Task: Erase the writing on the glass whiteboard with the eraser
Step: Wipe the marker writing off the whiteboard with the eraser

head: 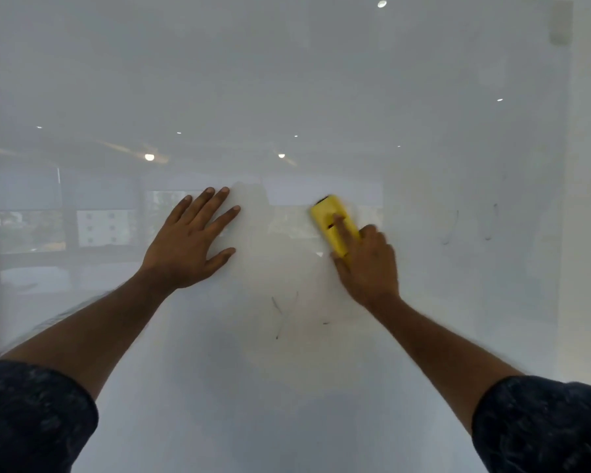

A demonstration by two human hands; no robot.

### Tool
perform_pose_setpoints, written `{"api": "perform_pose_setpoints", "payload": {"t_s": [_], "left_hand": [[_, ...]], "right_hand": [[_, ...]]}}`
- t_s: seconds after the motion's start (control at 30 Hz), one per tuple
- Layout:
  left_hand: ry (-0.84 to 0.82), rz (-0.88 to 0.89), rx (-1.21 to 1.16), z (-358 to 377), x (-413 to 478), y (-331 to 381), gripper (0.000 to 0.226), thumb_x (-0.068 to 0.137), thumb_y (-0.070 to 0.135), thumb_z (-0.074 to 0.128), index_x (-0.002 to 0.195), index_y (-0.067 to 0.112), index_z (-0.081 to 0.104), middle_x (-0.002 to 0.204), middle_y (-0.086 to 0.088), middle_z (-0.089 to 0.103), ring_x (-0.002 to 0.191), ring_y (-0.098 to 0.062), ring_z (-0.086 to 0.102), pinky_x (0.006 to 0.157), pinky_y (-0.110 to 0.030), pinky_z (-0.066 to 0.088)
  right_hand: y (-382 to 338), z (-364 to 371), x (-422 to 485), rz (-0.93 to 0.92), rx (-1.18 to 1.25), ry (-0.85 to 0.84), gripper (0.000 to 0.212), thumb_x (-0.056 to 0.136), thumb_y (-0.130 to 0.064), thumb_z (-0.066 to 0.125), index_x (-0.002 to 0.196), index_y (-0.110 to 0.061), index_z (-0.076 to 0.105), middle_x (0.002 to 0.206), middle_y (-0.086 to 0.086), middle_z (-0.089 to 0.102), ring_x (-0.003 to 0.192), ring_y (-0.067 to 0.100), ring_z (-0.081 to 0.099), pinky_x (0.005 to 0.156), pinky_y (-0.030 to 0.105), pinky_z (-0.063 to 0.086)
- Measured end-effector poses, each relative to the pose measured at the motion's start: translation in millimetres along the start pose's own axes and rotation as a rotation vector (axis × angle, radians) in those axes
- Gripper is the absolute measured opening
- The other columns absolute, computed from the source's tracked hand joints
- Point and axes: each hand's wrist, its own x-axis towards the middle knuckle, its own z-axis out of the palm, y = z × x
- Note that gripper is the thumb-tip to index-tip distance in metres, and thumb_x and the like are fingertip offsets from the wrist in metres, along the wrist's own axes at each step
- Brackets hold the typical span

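Observation:
The glass whiteboard (287,97) fills the view. My right hand (369,264) presses a yellow eraser (331,220) flat against the glass, index finger laid along its back; both are blurred by motion. My left hand (191,240) rests flat on the board to the left, fingers spread, holding nothing. Faint grey marker strokes (284,314) remain below the eraser, between my forearms. Two thin curved strokes (452,227) sit further right.
The board's right edge (565,199) has a metal mount (560,23) at the top corner, with white wall beyond. Reflected ceiling lights and windows show in the glass on the left.

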Motion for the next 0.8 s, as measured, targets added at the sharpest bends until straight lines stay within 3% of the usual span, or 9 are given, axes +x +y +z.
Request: {"api": "perform_pose_setpoints", "payload": {"t_s": [0.07,0.13,0.3,0.4,0.63,0.7,0.8], "left_hand": [[-0.002,0.000,0.001,-0.1,-5.2,-1.0,0.070,0.096,0.055,0.037,0.158,0.025,0.024,0.168,-0.006,0.013,0.155,-0.025,0.011,0.125,-0.047,0.013],[-0.001,-0.017,-0.003,1.2,-11.6,-1.4,0.070,0.096,0.055,0.037,0.158,0.025,0.023,0.168,-0.006,0.012,0.155,-0.025,0.011,0.125,-0.048,0.013],[0.020,-0.058,-0.026,6.3,-20.9,0.4,0.071,0.096,0.056,0.037,0.158,0.025,0.023,0.168,-0.005,0.012,0.155,-0.025,0.010,0.125,-0.049,0.011],[0.018,-0.050,-0.028,5.4,-22.3,-1.5,0.071,0.096,0.057,0.037,0.158,0.026,0.023,0.168,-0.004,0.011,0.155,-0.025,0.010,0.125,-0.048,0.010],[0.021,-0.077,-0.064,4.7,-23.3,5.9,0.072,0.095,0.055,0.036,0.158,0.024,0.024,0.168,-0.005,0.012,0.155,-0.027,0.010,0.125,-0.050,0.009],[0.016,-0.081,-0.069,3.3,-22.1,6.8,0.072,0.094,0.055,0.036,0.158,0.023,0.025,0.168,-0.005,0.012,0.155,-0.027,0.010,0.125,-0.050,0.008],[0.027,-0.084,-0.074,2.9,-23.4,7.3,0.072,0.094,0.055,0.037,0.157,0.022,0.027,0.168,-0.006,0.014,0.155,-0.028,0.012,0.125,-0.051,0.009]], "right_hand": [[2.5,-0.2,4.5,0.160,0.067,0.029,0.068,0.090,-0.040,0.056,0.150,-0.028,0.025,0.106,0.018,0.047,0.087,0.034,0.049,0.073,0.042,0.044],[-10.1,6.0,-5.3,0.153,0.092,0.024,0.068,0.090,-0.040,0.056,0.150,-0.026,0.026,0.106,0.019,0.047,0.086,0.035,0.049,0.074,0.042,0.045],[-51.2,34.0,-75.8,-0.204,0.074,-0.071,0.066,0.086,-0.042,0.059,0.146,-0.027,0.035,0.098,0.015,0.053,0.078,0.033,0.051,0.062,0.038,0.044],[-43.5,32.7,-72.4,-0.278,0.009,-0.077,0.067,0.085,-0.044,0.058,0.146,-0.031,0.034,0.097,0.012,0.052,0.078,0.031,0.050,0.062,0.037,0.041],[-10.6,11.3,-17.4,0.023,0.048,0.019,0.067,0.088,-0.042,0.058,0.148,-0.031,0.030,0.100,0.015,0.048,0.080,0.033,0.048,0.067,0.041,0.045],[-18.4,18.5,-35.0,0.019,0.047,0.007,0.066,0.088,-0.041,0.058,0.148,-0.028,0.031,0.102,0.017,0.050,0.081,0.034,0.048,0.067,0.040,0.044],[-37.2,34.9,-81.2,-0.149,0.026,-0.063,0.064,0.089,-0.043,0.056,0.147,-0.028,0.033,0.100,0.017,0.053,0.079,0.034,0.050,0.065,0.039,0.042]]}}
